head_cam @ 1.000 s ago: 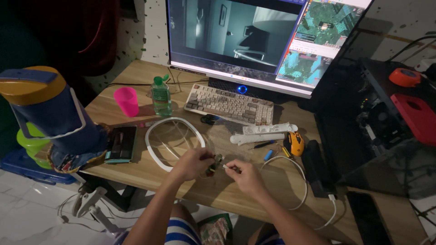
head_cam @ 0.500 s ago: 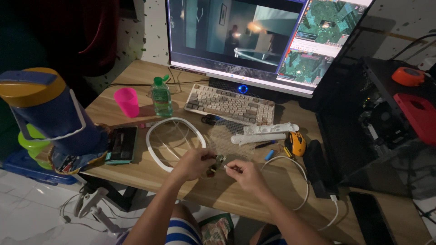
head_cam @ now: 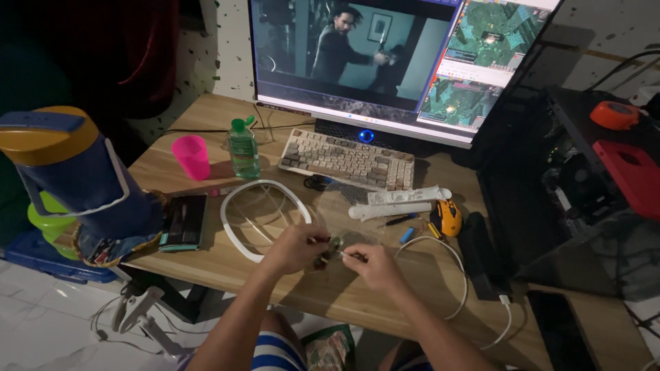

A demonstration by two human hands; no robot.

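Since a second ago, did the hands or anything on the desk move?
Hardly. The left hand and right hand still pinch the same small dark part between them over the desk edge. Only the film on the monitor shows a new scene. The white ring, pink cup and keyboard stayed put.

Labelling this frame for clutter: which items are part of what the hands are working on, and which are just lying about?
In hand:
- small part, pinched between both hands
- left hand
- right hand

Lying about:
- white ring
- pink cup
- green bottle
- keyboard
- yellow mouse
- white cable
- blue jug
- monitor
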